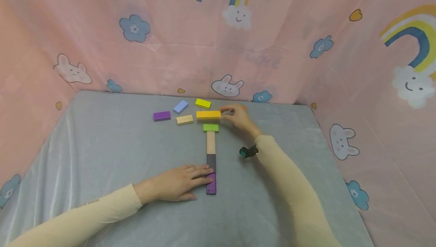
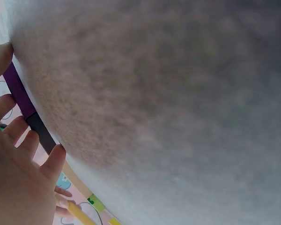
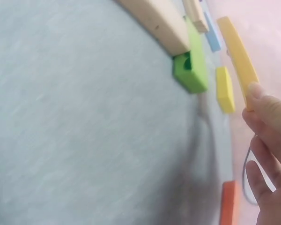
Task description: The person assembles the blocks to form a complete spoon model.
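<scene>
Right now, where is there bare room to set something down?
The grey cloth is bare left of the block column, between the left hand and the far purple block, and right of the right sleeve, toward the side edge. The far middle is crowded: blue block, yellow block and green block lie near the orange-yellow bar pinched by the right hand.
</scene>
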